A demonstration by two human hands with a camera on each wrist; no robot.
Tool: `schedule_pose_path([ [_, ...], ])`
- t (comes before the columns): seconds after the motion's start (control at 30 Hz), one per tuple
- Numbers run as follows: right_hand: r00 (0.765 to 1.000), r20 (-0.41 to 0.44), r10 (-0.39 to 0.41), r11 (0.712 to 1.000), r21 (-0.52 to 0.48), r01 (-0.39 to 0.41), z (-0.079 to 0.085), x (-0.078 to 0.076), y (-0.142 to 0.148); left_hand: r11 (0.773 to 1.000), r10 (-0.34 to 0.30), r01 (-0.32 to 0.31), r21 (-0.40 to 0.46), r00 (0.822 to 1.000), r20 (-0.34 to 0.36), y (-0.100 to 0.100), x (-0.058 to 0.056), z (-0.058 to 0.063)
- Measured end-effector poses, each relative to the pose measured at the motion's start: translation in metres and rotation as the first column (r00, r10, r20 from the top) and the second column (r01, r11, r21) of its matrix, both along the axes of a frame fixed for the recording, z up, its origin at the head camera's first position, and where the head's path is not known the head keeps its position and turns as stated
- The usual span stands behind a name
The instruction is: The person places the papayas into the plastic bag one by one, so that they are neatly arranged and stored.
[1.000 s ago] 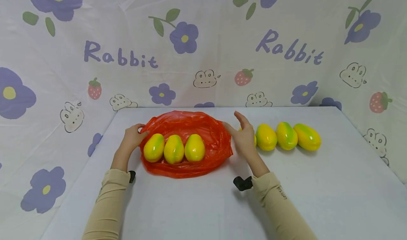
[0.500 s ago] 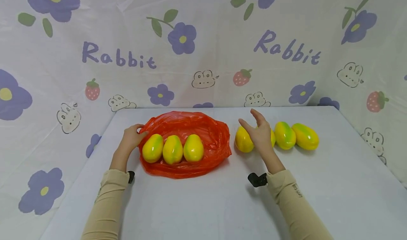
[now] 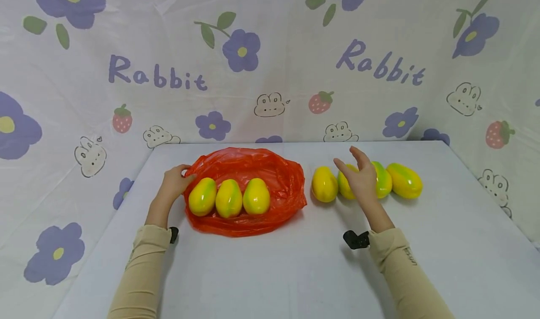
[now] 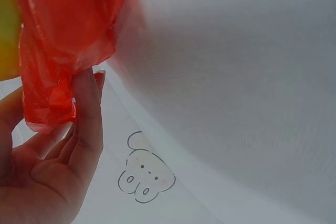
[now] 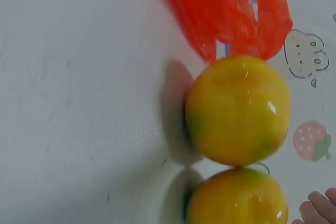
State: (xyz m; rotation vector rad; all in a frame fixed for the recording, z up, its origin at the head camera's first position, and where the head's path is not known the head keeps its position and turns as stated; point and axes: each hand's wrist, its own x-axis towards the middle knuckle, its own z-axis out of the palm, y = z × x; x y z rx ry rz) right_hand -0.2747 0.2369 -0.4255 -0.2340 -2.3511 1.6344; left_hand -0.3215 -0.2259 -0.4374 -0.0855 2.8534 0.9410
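In the head view an open-mouthed red plastic bag [image 3: 287, 187] lies on the table with three glossy yellow-green, mango-like fruits [image 3: 229, 198] in a row inside it. My left hand [image 3: 174, 185] holds the bag's left rim; its left wrist view puts the red film [image 4: 50, 98] between thumb and fingers. To the right, a row of similar fruits [image 3: 324, 184] lies outside the bag. Over that row hovers my right hand [image 3: 364, 183], thumb and fingers spread, holding nothing and partly hiding the middle fruits. Only its fingertips [image 5: 320, 209] show in the right wrist view.
The white table [image 3: 261, 277] backs onto a white cloth [image 3: 295, 75] printed with flowers, rabbits and strawberries. The rightmost fruit [image 3: 404, 181] lies tilted at the row's end. Black wrist cameras [image 3: 356, 239] sit on both wrists.
My right hand has left the bag's right rim and moved right, over the fruit row, uncovering the leftmost fruit there. My left hand stays at the bag.
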Motion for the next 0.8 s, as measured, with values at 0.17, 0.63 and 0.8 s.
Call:
schedule_pose_path([
  [0.17, 1.0, 0.013, -0.004, 1.0, -0.02, 0.005, -0.001, 0.003, 0.014, 1.0, 0.009, -0.009, 0.001, 1.0, 0.013, 0.0, 0.0, 0.002],
  [0.63, 0.998, 0.028, -0.064, 0.998, -0.002, 0.064, -0.003, 0.006, 0.05, 1.0, 0.006, -0.007, -0.022, 1.0, -0.022, 0.003, 0.003, 0.006],
  [0.8, 0.995, 0.028, -0.096, 0.995, 0.011, 0.095, -0.005, 0.009, 0.069, 1.0, 0.005, -0.005, -0.021, 0.999, -0.032, 0.005, 0.004, 0.006],
])
